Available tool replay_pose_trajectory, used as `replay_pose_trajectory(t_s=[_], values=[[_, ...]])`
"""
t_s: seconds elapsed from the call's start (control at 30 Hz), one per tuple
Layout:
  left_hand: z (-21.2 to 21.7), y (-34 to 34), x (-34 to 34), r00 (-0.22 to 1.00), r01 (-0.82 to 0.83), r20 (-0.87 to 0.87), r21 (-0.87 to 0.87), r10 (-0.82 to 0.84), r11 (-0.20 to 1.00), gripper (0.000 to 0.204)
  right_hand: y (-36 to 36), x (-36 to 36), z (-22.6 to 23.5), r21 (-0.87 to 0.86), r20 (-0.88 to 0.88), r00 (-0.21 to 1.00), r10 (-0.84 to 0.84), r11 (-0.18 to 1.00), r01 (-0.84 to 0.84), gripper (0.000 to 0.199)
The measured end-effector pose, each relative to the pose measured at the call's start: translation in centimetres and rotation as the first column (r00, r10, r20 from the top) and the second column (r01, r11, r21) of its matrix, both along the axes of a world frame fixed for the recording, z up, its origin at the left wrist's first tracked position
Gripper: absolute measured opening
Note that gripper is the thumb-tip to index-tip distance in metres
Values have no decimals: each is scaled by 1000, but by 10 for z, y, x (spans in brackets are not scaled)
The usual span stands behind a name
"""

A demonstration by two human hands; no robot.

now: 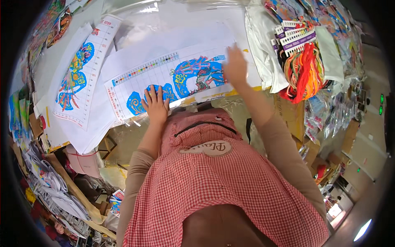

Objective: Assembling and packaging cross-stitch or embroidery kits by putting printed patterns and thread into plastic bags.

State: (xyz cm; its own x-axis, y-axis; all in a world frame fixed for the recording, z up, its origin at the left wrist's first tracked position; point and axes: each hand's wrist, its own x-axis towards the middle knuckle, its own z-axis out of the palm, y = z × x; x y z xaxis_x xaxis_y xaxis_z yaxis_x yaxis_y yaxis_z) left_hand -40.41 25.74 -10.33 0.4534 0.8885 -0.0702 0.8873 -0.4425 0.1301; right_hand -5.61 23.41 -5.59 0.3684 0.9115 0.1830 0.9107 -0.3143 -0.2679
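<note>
A wide printed cross-stitch chart (162,76) lies on the white table in front of me, with blue motifs and a strip of small coloured squares along its far edge. My left hand (156,105) rests flat on its near edge, fingers spread over a blue motif. At the chart's right end is my right hand (236,68). Motion blurs its fingers, so I cannot tell how they are bent or whether they hold anything. To the left, a second printed chart (76,78) with a blue curved motif lies slanted on other white sheets.
White folded cloth (263,53) is right of the chart. On it lie red, orange and dark thread skeins (306,72) on punched cards (296,39). Clear plastic bags (329,111) hang off the right side. Cartons and paper bundles (61,193) crowd the lower left.
</note>
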Motion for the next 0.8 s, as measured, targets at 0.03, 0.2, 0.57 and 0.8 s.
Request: replay_pose_trajectory(t_s=[0.03,0.2,0.57,0.8], values=[[-2,1,1,1000,-4,4,-3,4,1000,59,-9,-14,1,-51,-110,976,188,980,-195,56],[-8,1,4,999,25,44,29,-26,999,61,-76,-48,-6,-172,-19,907,421,892,-417,56],[-1,3,-1,999,27,-17,-59,-28,998,64,-33,198,69,76,25,870,-493,868,490,38],[13,9,2,999,-7,-38,-218,-2,976,68,-46,305,80,345,212,639,-739,669,659,32]])
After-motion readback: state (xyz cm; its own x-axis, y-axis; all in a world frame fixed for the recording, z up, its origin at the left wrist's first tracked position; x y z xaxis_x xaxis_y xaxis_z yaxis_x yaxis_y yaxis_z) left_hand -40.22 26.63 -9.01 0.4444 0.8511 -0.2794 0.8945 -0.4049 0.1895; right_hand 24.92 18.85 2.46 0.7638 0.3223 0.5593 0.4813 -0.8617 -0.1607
